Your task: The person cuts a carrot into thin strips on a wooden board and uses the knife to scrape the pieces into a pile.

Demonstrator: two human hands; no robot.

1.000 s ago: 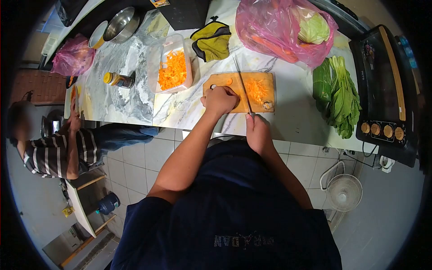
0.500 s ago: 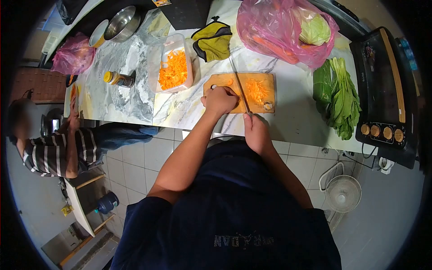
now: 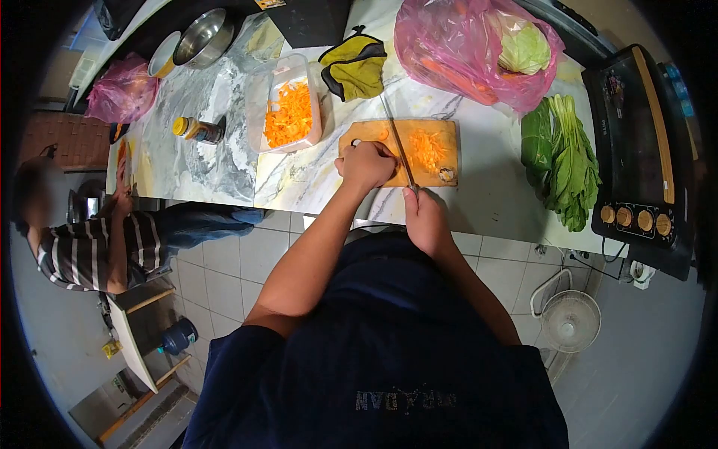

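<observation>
A wooden cutting board lies on the marble counter near its front edge. My right hand is closed around the handle of a long knife, whose blade runs across the board and points away from me. Left of the blade, my left hand rests on the board with curled fingers pressed on a carrot piece, mostly hidden under them. Cut carrot strips are piled right of the blade. A clear plastic container holding shredded carrot stands to the left.
Behind the board lie a yellow-green cloth and a pink bag with carrots and cabbage. Leafy greens and a black oven are at right. A jar and metal bowl stand left. Another person sits far left.
Both hands and the knife keep nearly the same places on the board. Nothing has clearly been taken up or let go.
</observation>
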